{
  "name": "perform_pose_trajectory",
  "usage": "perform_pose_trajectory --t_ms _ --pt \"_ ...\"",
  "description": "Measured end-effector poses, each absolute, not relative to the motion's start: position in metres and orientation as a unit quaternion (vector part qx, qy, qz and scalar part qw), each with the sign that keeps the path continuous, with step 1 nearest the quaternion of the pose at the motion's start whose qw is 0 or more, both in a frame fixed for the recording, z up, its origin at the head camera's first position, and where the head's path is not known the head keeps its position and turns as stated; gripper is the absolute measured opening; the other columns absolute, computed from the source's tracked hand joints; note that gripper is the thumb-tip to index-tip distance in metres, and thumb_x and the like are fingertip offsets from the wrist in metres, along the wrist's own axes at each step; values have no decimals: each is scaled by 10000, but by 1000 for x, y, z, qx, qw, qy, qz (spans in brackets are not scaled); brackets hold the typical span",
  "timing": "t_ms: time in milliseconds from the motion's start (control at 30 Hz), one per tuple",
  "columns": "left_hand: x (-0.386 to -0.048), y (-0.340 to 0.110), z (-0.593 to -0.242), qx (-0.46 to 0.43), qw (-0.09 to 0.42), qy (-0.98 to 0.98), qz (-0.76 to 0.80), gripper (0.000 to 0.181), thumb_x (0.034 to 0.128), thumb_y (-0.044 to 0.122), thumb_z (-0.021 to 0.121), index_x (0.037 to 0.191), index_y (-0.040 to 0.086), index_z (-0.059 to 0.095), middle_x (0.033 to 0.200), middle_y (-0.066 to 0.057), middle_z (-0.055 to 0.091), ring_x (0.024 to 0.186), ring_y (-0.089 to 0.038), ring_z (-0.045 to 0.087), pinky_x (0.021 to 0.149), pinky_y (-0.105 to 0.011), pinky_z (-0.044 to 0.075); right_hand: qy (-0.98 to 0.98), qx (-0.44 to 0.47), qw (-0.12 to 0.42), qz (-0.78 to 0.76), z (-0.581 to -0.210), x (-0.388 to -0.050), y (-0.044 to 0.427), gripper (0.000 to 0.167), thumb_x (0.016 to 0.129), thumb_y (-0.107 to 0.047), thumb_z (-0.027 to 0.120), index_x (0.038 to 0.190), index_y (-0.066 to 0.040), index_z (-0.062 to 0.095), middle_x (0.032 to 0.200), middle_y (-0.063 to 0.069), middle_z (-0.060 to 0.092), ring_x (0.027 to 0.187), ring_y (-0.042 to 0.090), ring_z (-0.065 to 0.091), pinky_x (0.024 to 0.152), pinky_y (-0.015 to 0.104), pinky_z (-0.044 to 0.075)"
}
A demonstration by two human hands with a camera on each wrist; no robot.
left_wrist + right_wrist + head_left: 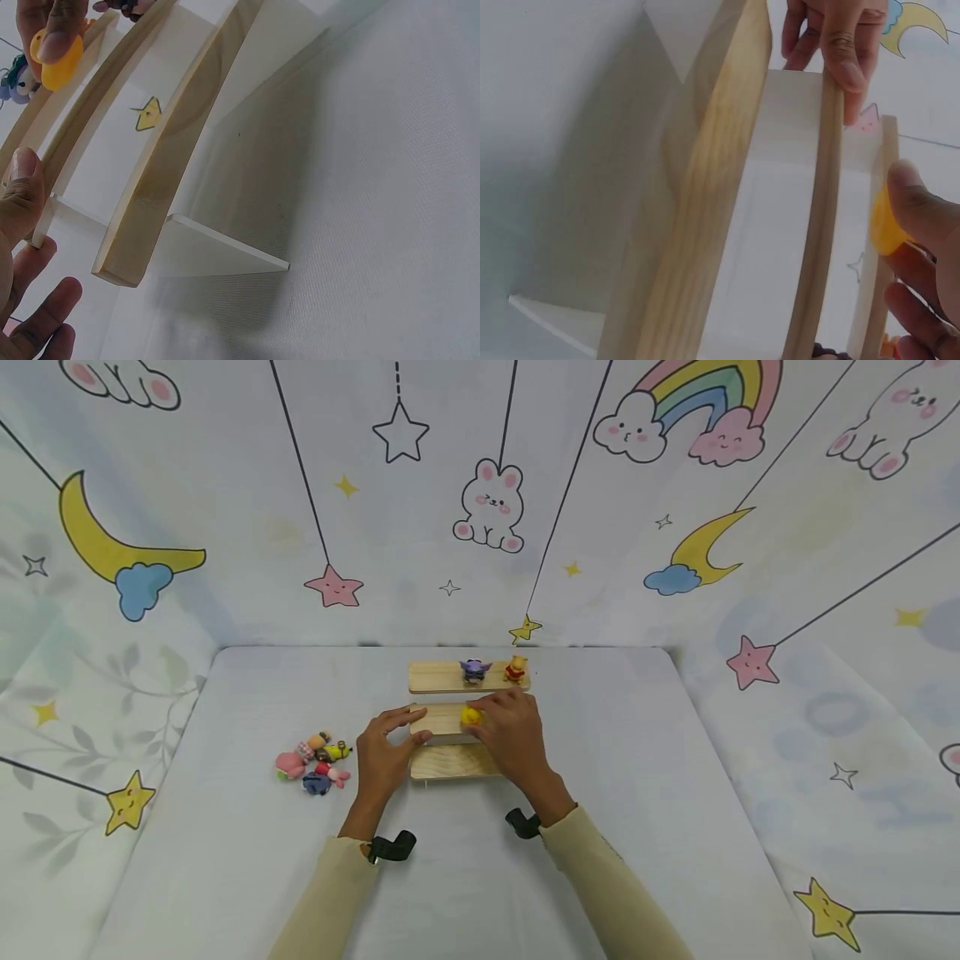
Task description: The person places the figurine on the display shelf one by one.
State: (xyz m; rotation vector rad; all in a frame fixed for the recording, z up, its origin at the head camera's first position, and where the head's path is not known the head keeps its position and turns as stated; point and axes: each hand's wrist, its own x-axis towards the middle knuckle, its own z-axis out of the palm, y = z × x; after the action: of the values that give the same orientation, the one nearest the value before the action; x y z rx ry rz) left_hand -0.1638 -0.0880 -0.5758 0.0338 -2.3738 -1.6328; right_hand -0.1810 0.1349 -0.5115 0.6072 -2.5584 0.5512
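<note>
Toy (471, 715) pinched at the middle shelf (441, 720)

Thumb and fingers of the right hand (517, 737) close on the toy, a small yellow one, at the middle shelf, right of that shelf's centre. Whether its base touches the wood, I cannot tell. The hand comes from the right and leaves the toy's left side exposed, a hold that probably suits careful placing among small neighbours.

The left hand (381, 756) grips the left end of the same shelf, thumb at the front edge, most likely to keep the light-looking rack from sliding or tipping.

In the left wrist view the toy shows a small lump and a larger rounded body; it seems roughly upright, small lump uppermost, with its slightly longer axis running between the two. Which way it faces, I cannot tell. The shelves' long axis runs left to right across the person.

On the back shelf (435, 677), a purple figure (474, 671) and a bear (515, 668) stand apart at the right, perhaps spaced so each can be seen. A dark figure (136, 7), partly cut off, is near the middle shelf's right end. The front shelf (448, 763) is nearest the person. Loose figures (291, 766) lie clustered on the tabletop (645, 793), left of the rack, probably within easy reach.
</note>
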Motion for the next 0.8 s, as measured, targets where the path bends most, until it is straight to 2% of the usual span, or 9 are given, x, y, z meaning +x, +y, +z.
perform_pose_trajectory --t_ms 600,800 --pt "-165 -89 -577 3 135 -810 -571 411 843 294 896 1244 260 812 1358 -26 738 1282 -272 648 1131 -523 482 -934 221 234 158 -519 -182 132 493 761 -415 936 1173 -166 833 1061 10 822 1061 225 644 1022 443 474" --pt "-165 -90 -577 1 134 -807 -575 412 843 299 896 1245 266 811 1359 -21 739 1317 -267 636 1154 -516 468 -919 224 276 171 -512 -180 140 514 744 -444 949 1156 -156 838 1066 4 827 1060 242 666 988 463 488"
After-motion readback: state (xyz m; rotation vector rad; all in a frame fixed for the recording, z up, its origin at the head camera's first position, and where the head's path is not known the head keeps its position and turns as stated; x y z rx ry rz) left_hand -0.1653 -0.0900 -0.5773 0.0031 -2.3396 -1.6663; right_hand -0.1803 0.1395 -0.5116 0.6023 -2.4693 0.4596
